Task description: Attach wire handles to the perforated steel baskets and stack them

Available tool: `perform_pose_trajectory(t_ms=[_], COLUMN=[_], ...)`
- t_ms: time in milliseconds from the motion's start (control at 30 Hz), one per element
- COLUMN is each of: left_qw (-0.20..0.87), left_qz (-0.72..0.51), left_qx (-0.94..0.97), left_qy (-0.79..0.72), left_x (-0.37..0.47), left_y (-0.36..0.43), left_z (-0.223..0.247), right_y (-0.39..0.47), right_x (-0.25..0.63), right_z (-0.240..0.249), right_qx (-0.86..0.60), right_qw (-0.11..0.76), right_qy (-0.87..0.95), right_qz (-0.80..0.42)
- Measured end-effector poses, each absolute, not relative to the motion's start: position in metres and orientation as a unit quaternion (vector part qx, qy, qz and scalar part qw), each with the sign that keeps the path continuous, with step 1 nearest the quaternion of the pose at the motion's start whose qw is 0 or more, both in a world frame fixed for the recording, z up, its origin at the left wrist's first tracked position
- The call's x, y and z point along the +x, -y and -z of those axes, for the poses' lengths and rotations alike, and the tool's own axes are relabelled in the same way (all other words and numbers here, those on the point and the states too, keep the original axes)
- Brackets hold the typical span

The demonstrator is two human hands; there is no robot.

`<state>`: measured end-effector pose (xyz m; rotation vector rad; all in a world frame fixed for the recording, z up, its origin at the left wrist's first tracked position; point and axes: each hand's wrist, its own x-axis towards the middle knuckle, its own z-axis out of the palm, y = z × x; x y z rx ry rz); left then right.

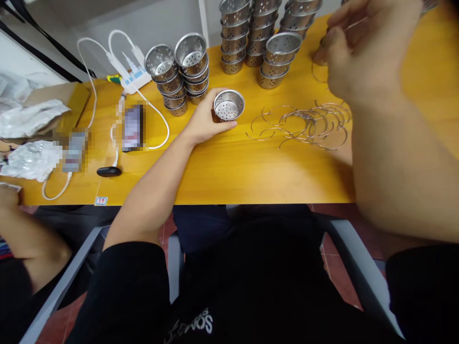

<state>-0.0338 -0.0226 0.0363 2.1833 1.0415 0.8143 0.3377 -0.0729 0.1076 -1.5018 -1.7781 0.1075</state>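
Observation:
My left hand (206, 117) is closed around a small perforated metal cup (229, 105), held upright with its mouth facing up. At the upper right, close to the camera, my right hand (362, 52) has its fingers curled and its thumb bent in. A thin curved wire (313, 74) runs down from its fingertips; the rest of that wire is hidden by the hand. Between the hands lies a loose pile of curved metal wires (308, 124) on the yellow table (251, 177).
Nested stacks of perforated cups (170, 86) stand behind my left hand, with more stacks (234, 43) at the back. Left are a power strip (138, 79) with white cables, a phone (132, 126), a black oval object (109, 171) and plastic bags (32, 160). A co-worker's arm (39, 243) is at far left.

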Motion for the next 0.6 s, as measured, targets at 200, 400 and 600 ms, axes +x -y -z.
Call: perform_pose_trajectory(t_ms=[200,400,600], left_qw=[0.29,0.312,0.39], left_qz=[-0.306,-0.309,-0.283], left_qx=[0.816,0.85,0.858], left_qy=[-0.395,-0.291,-0.179], left_x=[-0.03,-0.026,-0.011], left_y=[0.03,0.025,0.019], left_z=[-0.047,-0.03,-0.005], right_y=[0.08,0.068,0.033], right_x=[0.291,0.265,0.26], right_z=[-0.096,-0.061,-0.021], right_qx=[-0.467,-0.438,-0.332], right_qw=[0.539,0.549,0.638], right_qy=[0.647,0.613,0.546], right_qz=[-0.272,-0.361,-0.429])
